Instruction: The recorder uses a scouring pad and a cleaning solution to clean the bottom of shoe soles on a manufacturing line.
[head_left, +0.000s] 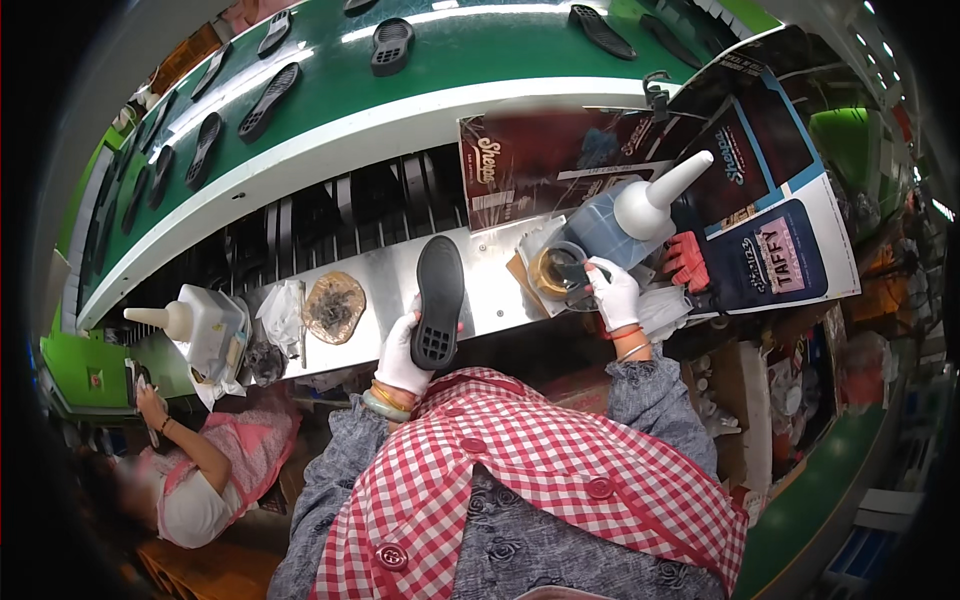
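My left hand (402, 358), in a white glove, grips a black shoe sole (440, 290) by its side. The sole stands nearly upright, its heel end with square hollows towards me. At the rim of a clear plastic cup (546, 285) with amber-brown residue is my right hand (614, 297), also gloved in white. Its fingers are closed there; whatever they hold is too hard to make out. Right behind the cup stands a translucent squeeze bottle (610, 228) with a long white nozzle.
Several soles lie on the green conveyor (330, 75) beyond the metal ledge (490, 280). The ledge carries a stained round pad (335, 307), crumpled white paper (283, 315) and another nozzle bottle (212, 325). Printed cardboard (780, 245) walls the right side. A co-worker (215, 470) sits at left.
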